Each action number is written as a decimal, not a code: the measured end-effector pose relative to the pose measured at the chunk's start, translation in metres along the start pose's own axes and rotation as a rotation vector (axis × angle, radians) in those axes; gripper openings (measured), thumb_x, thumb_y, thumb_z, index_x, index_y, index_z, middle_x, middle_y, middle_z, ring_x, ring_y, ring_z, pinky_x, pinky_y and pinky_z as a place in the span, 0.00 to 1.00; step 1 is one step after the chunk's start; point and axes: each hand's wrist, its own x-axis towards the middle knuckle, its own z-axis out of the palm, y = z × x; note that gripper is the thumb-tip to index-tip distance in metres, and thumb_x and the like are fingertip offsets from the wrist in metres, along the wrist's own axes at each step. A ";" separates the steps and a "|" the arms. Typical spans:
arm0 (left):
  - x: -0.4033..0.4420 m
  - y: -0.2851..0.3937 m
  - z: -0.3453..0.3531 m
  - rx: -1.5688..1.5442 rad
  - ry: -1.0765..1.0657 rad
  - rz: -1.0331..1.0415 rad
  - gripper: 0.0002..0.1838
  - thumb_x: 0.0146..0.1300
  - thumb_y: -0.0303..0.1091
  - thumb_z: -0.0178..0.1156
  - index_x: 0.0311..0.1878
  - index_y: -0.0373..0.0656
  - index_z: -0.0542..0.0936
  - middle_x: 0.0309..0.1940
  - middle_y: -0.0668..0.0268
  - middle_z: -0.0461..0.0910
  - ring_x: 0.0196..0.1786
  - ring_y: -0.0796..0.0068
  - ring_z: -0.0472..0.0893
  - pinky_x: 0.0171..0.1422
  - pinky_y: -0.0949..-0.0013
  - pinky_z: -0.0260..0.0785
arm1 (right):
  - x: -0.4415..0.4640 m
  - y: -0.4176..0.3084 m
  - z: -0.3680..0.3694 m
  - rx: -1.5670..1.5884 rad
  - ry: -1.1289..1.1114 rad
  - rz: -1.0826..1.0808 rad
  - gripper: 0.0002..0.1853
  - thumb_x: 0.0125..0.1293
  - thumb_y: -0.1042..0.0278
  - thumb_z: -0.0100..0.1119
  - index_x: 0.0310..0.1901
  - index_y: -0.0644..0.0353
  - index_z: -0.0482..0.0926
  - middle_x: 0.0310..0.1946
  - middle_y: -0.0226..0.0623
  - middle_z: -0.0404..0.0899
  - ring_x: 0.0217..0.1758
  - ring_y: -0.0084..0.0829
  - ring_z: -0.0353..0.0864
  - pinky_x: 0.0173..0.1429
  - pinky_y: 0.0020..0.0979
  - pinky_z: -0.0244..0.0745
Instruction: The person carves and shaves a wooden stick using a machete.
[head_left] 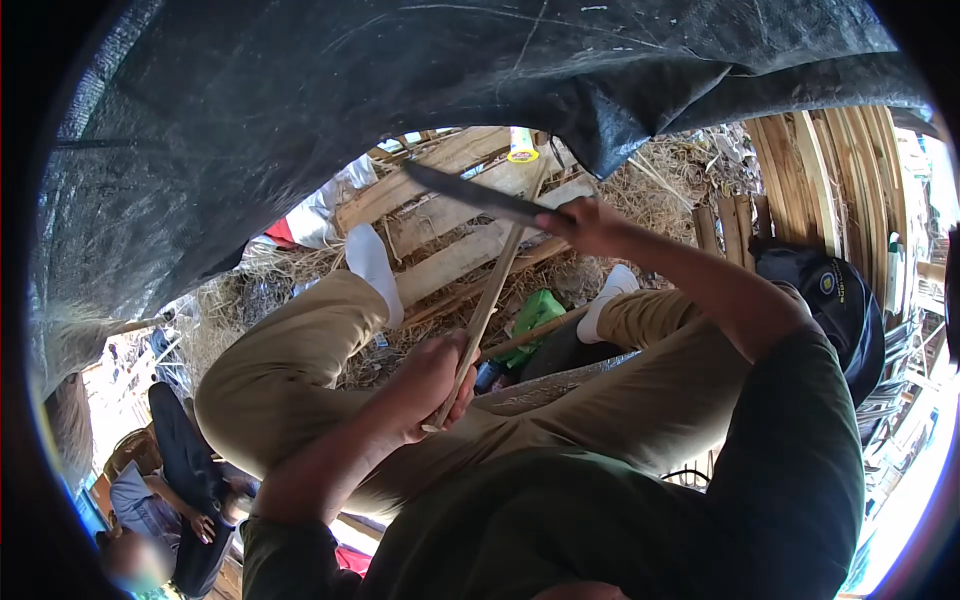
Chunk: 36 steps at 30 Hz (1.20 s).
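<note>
My left hand (435, 380) is closed around the lower part of a thin wooden stick (490, 298), which slants up and away from me. My right hand (588, 226) grips the handle end of a long dark blade (470, 192). The blade lies across the upper part of the stick, pointing to the upper left; whether it touches the stick is hard to tell. Below the stick are my legs in tan trousers (290, 360), with white socks on the feet.
A dark tarp (300, 90) hangs low overhead. Wooden slats (440, 225) lie on straw ahead. A green bag (538, 318) sits between my legs. At right are upright planks (790, 165) and a black bag (835, 300). Another person (165, 500) sits at lower left.
</note>
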 end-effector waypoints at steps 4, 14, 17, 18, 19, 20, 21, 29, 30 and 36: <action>-0.004 0.014 0.000 -0.121 -0.039 -0.083 0.14 0.76 0.46 0.44 0.39 0.48 0.69 0.13 0.74 0.63 0.08 0.82 0.62 0.08 0.75 0.54 | -0.004 -0.003 -0.003 0.073 0.072 0.080 0.33 0.72 0.37 0.48 0.37 0.65 0.85 0.24 0.46 0.81 0.30 0.39 0.83 0.38 0.44 0.75; -0.008 0.019 0.002 -0.205 -0.084 -0.099 0.09 0.73 0.42 0.47 0.36 0.51 0.69 0.12 0.76 0.61 0.08 0.84 0.61 0.08 0.76 0.53 | -0.008 -0.010 -0.004 0.001 0.026 0.169 0.36 0.72 0.31 0.44 0.43 0.64 0.82 0.20 0.40 0.78 0.25 0.33 0.81 0.32 0.39 0.75; -0.009 0.015 0.001 -0.226 -0.110 -0.089 0.11 0.73 0.44 0.46 0.37 0.50 0.69 0.13 0.75 0.62 0.09 0.83 0.61 0.09 0.76 0.53 | -0.027 -0.045 0.003 0.068 -0.140 0.068 0.37 0.73 0.32 0.40 0.50 0.67 0.80 0.26 0.44 0.81 0.26 0.34 0.83 0.32 0.42 0.78; -0.008 0.015 0.000 -0.216 -0.121 -0.086 0.12 0.73 0.45 0.45 0.37 0.49 0.69 0.14 0.74 0.63 0.10 0.82 0.61 0.10 0.76 0.53 | -0.025 -0.044 0.000 0.076 -0.169 0.079 0.38 0.73 0.32 0.40 0.49 0.67 0.80 0.25 0.44 0.80 0.25 0.34 0.82 0.32 0.42 0.78; -0.008 0.015 0.001 -0.205 -0.119 -0.096 0.12 0.73 0.45 0.45 0.37 0.49 0.69 0.14 0.74 0.63 0.10 0.83 0.62 0.10 0.76 0.53 | -0.017 -0.032 -0.004 0.023 -0.128 0.060 0.38 0.73 0.32 0.40 0.49 0.67 0.80 0.25 0.44 0.80 0.25 0.34 0.82 0.32 0.42 0.78; -0.007 0.017 0.001 -0.198 -0.115 -0.094 0.12 0.74 0.44 0.45 0.37 0.49 0.69 0.14 0.75 0.63 0.10 0.83 0.62 0.10 0.76 0.53 | -0.004 -0.013 -0.008 -0.039 -0.084 0.033 0.38 0.73 0.31 0.39 0.49 0.67 0.80 0.25 0.43 0.80 0.24 0.34 0.82 0.33 0.42 0.78; -0.008 0.018 0.001 -0.192 -0.107 -0.095 0.11 0.74 0.44 0.45 0.37 0.49 0.69 0.14 0.75 0.63 0.10 0.83 0.62 0.10 0.76 0.53 | -0.003 -0.016 -0.013 -0.097 -0.043 0.005 0.39 0.73 0.31 0.39 0.48 0.67 0.80 0.24 0.43 0.79 0.24 0.33 0.81 0.33 0.42 0.78; -0.010 0.017 0.007 -0.199 -0.070 -0.077 0.09 0.74 0.40 0.44 0.37 0.50 0.69 0.12 0.78 0.61 0.08 0.86 0.61 0.07 0.78 0.53 | -0.018 -0.030 0.002 -0.005 -0.108 0.029 0.35 0.75 0.36 0.40 0.44 0.67 0.80 0.23 0.38 0.78 0.21 0.30 0.79 0.23 0.35 0.75; -0.009 0.018 0.006 -0.205 -0.062 -0.072 0.09 0.74 0.40 0.44 0.37 0.50 0.69 0.13 0.78 0.61 0.08 0.87 0.61 0.07 0.78 0.53 | -0.009 -0.024 -0.008 -0.050 -0.069 0.032 0.35 0.75 0.36 0.39 0.44 0.67 0.80 0.23 0.38 0.78 0.20 0.29 0.79 0.23 0.35 0.75; -0.018 0.026 0.003 -0.292 -0.099 -0.082 0.09 0.74 0.39 0.44 0.38 0.51 0.70 0.13 0.79 0.61 0.09 0.88 0.60 0.07 0.80 0.52 | -0.040 -0.056 0.005 0.159 -0.141 0.134 0.36 0.75 0.35 0.38 0.52 0.67 0.77 0.21 0.36 0.76 0.19 0.26 0.77 0.20 0.33 0.74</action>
